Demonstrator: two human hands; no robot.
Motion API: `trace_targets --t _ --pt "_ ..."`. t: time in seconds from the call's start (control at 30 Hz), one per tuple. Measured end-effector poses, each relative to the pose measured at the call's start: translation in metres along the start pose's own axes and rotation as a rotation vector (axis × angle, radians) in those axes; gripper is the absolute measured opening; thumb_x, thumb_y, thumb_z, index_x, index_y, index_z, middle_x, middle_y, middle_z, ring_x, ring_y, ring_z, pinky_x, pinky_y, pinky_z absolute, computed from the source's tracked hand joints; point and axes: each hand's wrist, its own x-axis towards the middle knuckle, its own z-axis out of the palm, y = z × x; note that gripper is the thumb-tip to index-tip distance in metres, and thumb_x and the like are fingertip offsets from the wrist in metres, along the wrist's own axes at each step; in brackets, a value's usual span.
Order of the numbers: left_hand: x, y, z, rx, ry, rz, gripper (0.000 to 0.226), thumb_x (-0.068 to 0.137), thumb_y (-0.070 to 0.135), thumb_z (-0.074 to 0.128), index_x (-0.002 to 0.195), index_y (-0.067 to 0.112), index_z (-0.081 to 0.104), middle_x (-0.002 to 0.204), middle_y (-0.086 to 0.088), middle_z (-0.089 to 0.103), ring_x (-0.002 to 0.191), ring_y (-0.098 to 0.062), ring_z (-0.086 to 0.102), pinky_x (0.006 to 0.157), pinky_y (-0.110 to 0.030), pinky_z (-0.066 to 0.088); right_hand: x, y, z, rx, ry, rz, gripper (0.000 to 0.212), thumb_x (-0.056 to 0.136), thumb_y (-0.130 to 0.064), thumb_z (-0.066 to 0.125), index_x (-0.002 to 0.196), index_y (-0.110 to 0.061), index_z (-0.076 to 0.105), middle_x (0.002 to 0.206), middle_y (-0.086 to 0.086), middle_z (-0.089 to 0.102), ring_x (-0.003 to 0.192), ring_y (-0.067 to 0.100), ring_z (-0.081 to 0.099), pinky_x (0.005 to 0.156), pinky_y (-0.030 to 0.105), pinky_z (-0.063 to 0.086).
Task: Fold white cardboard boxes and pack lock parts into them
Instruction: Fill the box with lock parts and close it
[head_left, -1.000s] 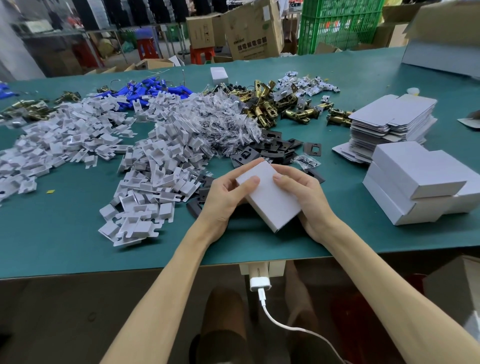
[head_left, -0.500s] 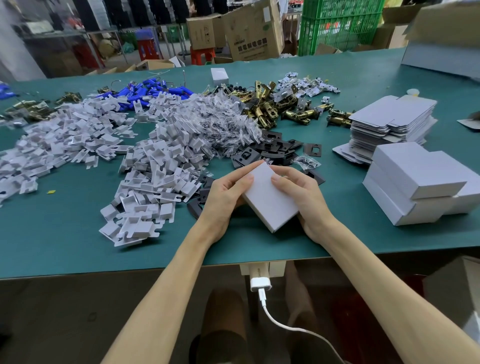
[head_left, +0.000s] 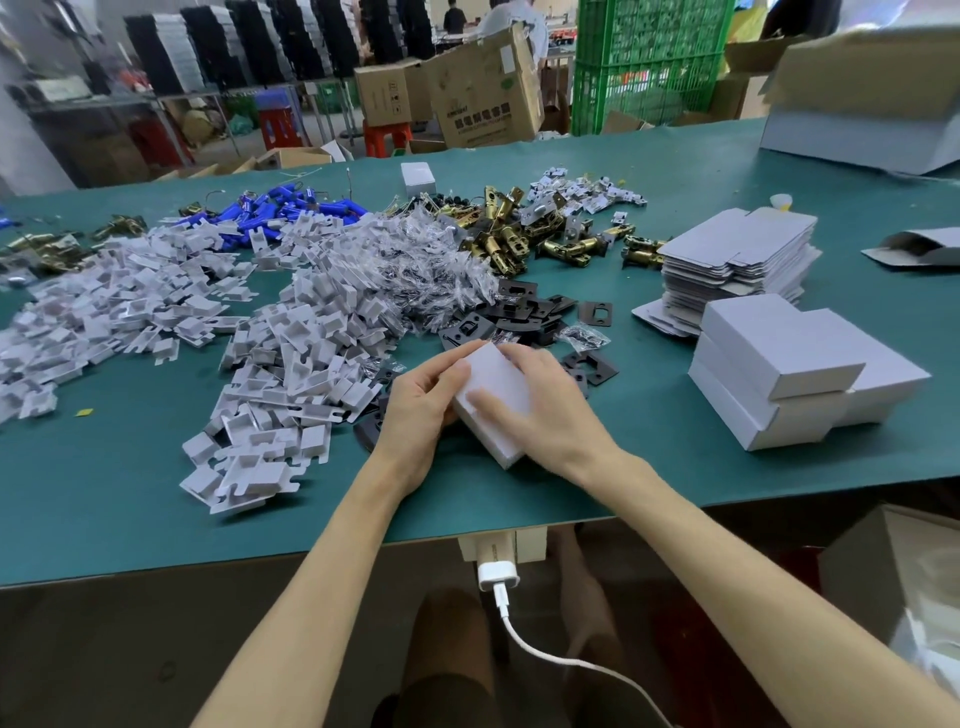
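White cardboard box (head_left: 498, 376), closed, is held near the front edge of the surface (head_left: 130, 493), the left hand (head_left: 415, 415) curled round its left side and the right hand (head_left: 550, 415) clasping its right. A few finished boxes (head_left: 779, 358) stand right of it; farther off, the flat blanks (head_left: 737, 244) and heaped brass latches (head_left: 509, 239) suggest most work remains.

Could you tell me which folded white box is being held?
The box between the left hand and right hand; stacked boxes at right and the far lone box lie untouched.
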Motion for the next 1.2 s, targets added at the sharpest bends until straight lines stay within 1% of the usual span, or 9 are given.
trace_targets --t 0.07,0.17,0.3,0.47,0.63,0.8,0.9,1.03,1.2 --pt "0.000 0.000 -0.001 0.029 -0.024 0.014 0.028 0.102 0.024 0.064 0.127 0.018 0.075 0.126 -0.008 0.074 0.110 -0.020 0.066 0.096 -0.039 0.054 -0.006 -0.012 -0.001 -0.251 -0.098 -0.024 0.101 0.086 -0.069 0.062 0.160 -0.015 0.019 0.145 0.006 0.041 0.128 0.025 0.046 0.101 0.041 0.045" --pt "-0.004 0.000 0.000 0.069 -0.126 0.024 0.037 0.097 0.044 0.067 0.128 0.025 0.075 0.127 -0.008 0.074 0.114 -0.021 0.069 0.099 -0.036 0.056 -0.012 -0.021 -0.007 -0.506 -0.161 -0.049 0.109 0.087 -0.058 0.065 0.162 -0.013 0.001 0.141 0.014 0.043 0.127 0.034 0.046 0.102 0.047 0.044" --pt "-0.003 0.001 0.003 0.047 -0.102 0.012 0.042 0.109 0.043 0.048 0.126 0.015 0.075 0.127 -0.009 0.074 0.120 -0.026 0.069 0.095 -0.032 0.058 -0.019 -0.024 -0.038 -0.449 -0.167 0.038 0.098 0.087 -0.042 0.067 0.162 -0.015 0.010 0.135 0.016 0.046 0.125 0.037 0.047 0.099 0.047 0.046" --pt "-0.002 0.000 0.004 0.037 -0.115 0.033 0.040 0.106 0.033 0.051 0.124 0.004 0.072 0.125 -0.013 0.074 0.122 -0.029 0.069 0.096 -0.035 0.059 -0.011 -0.023 -0.110 -0.532 0.125 0.061 0.096 0.086 -0.042 0.072 0.161 -0.013 0.019 0.137 0.021 0.047 0.121 0.038 0.049 0.099 0.048 0.048" --pt "-0.003 0.000 0.004 0.076 -0.111 0.026 0.037 0.111 0.025 0.046 0.122 0.003 0.074 0.123 -0.014 0.075 0.119 -0.030 0.070 0.097 -0.037 0.059 0.002 -0.005 -0.183 -0.543 0.248 0.213 0.077 0.083 -0.037 0.074 0.146 -0.008 0.042 0.130 0.027 0.049 0.122 0.044 0.051 0.100 0.050 0.047" --pt "-0.003 0.000 0.005 0.119 -0.101 0.027 0.038 0.112 0.023 0.044 0.119 0.002 0.075 0.119 -0.014 0.077 0.115 -0.030 0.072 0.096 -0.038 0.060 -0.003 0.029 -0.233 -0.559 0.247 0.378 0.066 0.081 -0.033 0.079 0.140 -0.016 0.057 0.140 0.024 0.056 0.126 0.040 0.052 0.098 0.047 0.046" --pt "-0.003 -0.001 0.007 0.136 -0.102 0.030 0.037 0.112 0.022 0.044 0.119 0.002 0.074 0.118 -0.013 0.077 0.113 -0.029 0.073 0.095 -0.036 0.060 -0.011 0.057 -0.246 -0.471 0.192 0.473 0.071 0.082 -0.032 0.080 0.147 -0.021 0.054 0.149 0.015 0.053 0.136 0.037 0.048 0.106 0.044 0.041" --pt "-0.003 -0.002 0.007 0.134 -0.101 0.034 0.037 0.112 0.021 0.044 0.118 0.001 0.075 0.117 -0.013 0.077 0.113 -0.030 0.073 0.093 -0.034 0.061 -0.015 0.082 -0.253 -0.335 0.217 0.489 0.070 0.085 -0.036 0.078 0.148 -0.020 0.053 0.156 0.011 0.046 0.143 0.032 0.042 0.112 0.039 0.034" --pt "-0.003 -0.004 0.006 0.142 -0.107 0.038 0.037 0.112 0.022 0.044 0.117 0.002 0.075 0.117 -0.013 0.077 0.113 -0.030 0.073 0.092 -0.032 0.061 -0.009 0.092 -0.257 -0.342 0.205 0.497 0.070 0.086 -0.035 0.079 0.148 -0.016 0.053 0.156 0.013 0.046 0.143 0.032 0.042 0.112 0.037 0.033"
